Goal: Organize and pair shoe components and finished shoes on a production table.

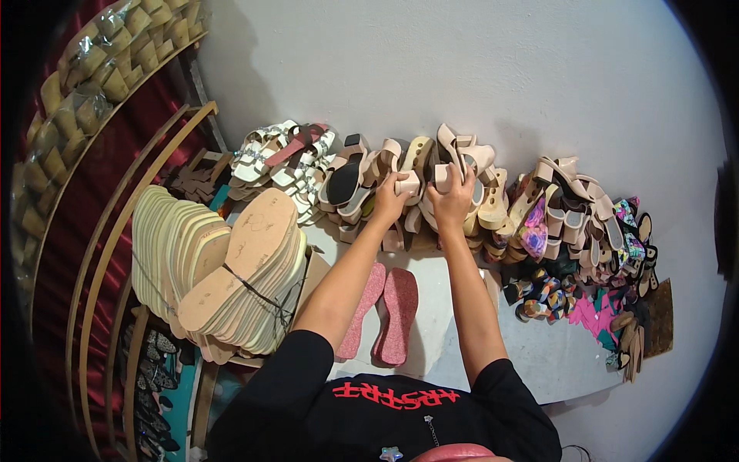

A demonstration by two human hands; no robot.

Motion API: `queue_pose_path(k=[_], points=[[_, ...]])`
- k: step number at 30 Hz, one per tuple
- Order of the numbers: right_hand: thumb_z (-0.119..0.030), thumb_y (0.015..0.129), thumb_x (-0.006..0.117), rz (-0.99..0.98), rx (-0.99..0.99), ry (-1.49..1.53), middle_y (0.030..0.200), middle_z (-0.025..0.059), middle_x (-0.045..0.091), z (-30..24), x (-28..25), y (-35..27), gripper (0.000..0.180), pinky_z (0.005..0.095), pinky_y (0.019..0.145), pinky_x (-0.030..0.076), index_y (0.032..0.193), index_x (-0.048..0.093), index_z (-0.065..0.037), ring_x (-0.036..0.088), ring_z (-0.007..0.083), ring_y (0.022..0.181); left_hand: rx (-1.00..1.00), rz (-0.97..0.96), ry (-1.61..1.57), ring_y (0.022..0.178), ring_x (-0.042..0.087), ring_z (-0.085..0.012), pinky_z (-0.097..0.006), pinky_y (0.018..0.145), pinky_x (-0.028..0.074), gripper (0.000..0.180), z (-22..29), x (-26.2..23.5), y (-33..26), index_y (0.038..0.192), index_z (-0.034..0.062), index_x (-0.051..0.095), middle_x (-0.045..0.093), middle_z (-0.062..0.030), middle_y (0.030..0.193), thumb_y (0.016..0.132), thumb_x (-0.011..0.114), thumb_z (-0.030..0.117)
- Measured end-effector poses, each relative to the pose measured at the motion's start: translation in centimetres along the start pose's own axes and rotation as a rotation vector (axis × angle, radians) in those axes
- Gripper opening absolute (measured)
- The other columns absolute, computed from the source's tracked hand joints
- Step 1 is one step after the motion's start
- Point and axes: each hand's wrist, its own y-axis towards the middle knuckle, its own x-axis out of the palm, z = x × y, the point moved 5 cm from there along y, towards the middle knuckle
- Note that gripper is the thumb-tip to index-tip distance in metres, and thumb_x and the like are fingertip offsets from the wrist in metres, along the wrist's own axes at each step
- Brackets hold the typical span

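Observation:
Both my arms reach across the table to a long pile of shoes along the wall. My left hand (391, 202) is closed round the beige block heel (408, 183) of a shoe whose other parts are hidden in the pile. Just to its right, my right hand (453, 202) grips a beige heeled sandal (448, 146) by its block heel. Between my forearms lie two pink speckled wedge soles (398, 316), side by side. A black-soled beige sandal (346, 183) rests left of my left hand, and bare cream wedges (493, 206) are beside my right.
Tall stacks of tan insoles (231, 266), tied with black cord, stand at the left. White sandals (265, 158) lie behind them. Patterned wedges (545, 296) and pink fabric pieces (594, 314) occupy the right. Shelves of wooden-looking heels (115, 61) line the left side, above the white table (462, 339).

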Motion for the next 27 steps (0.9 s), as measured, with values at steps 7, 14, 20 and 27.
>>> queue_pose_path(k=[7,14,20,27], points=[[-0.013,0.051,0.075,-0.108,-0.058,-0.084,0.118,0.0187,0.04,-0.1,1.0,-0.7,0.064,0.0389,0.087,0.038,0.11,0.05,-0.008,0.043,0.0349,0.104,0.024,0.007,-0.219,0.087,0.057,-0.0228,-0.029,0.077,0.043,0.032,1.3,-1.3,-0.2,0.093,0.0014,0.057,0.058,-0.013,0.094,0.063,0.069,0.002],[-0.013,0.049,0.076,-0.142,-0.115,-0.093,0.118,0.0172,0.041,0.3,1.4,-1.2,0.064,0.0403,0.09,0.035,0.108,0.052,-0.011,0.043,0.0332,0.104,0.093,0.016,-0.242,0.086,0.054,-0.014,-0.025,0.076,0.042,0.035,3.8,-3.3,1.6,0.097,0.0019,0.056,0.057,-0.0068,0.095,0.065,0.069,0.003],[-0.019,0.051,0.077,-0.241,-0.093,-0.147,0.119,0.018,0.037,0.2,2.0,-2.6,0.064,0.0458,0.091,0.03,0.108,0.049,-0.009,0.037,0.0344,0.109,0.061,-0.144,-0.404,0.085,0.054,-0.013,-0.025,0.075,0.045,0.035,6.1,-1.0,2.8,0.1,0.0022,0.054,0.057,-0.0075,0.095,0.067,0.067,0.001],[-0.023,0.063,0.066,-0.239,-0.079,-0.079,0.115,0.0259,0.028,2.2,1.7,-4.4,0.067,0.0484,0.094,0.023,0.116,0.034,0.004,0.024,0.0434,0.111,0.289,-0.233,-0.34,0.085,0.056,-0.0144,-0.024,0.07,0.046,0.033,10.9,3.5,1.1,0.096,0.0038,0.056,0.054,-0.0132,0.106,0.064,0.066,-0.002]])
